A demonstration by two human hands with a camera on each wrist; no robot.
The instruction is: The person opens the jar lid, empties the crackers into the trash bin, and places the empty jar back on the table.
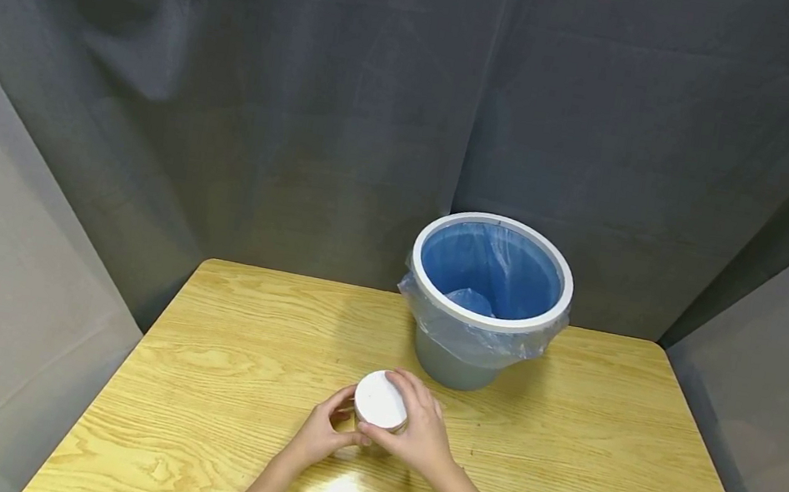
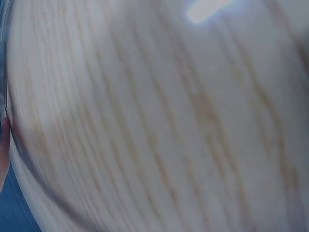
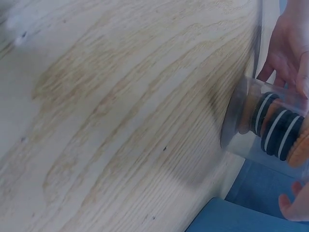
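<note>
A clear jar (image 3: 231,128) with a white lid (image 1: 379,399) stands upright on the table. Dark and light sandwich cookies (image 3: 276,128) are stacked inside it, seen through the wall in the right wrist view. My left hand (image 1: 320,435) holds the jar's left side, thumb at the front and fingers behind. From the right, my right hand (image 1: 419,434) grips the lid, its thumb on the near edge and fingers over the far edge. In the left wrist view only a finger (image 2: 4,145) shows at the left edge.
Beyond the jar, a bin (image 1: 453,365) with a white rim and a bluish plastic liner (image 1: 505,266) stands near the back of the wooden table (image 1: 235,358). Dark grey curtains (image 1: 309,99) hang behind, and lighter grey panels flank both sides.
</note>
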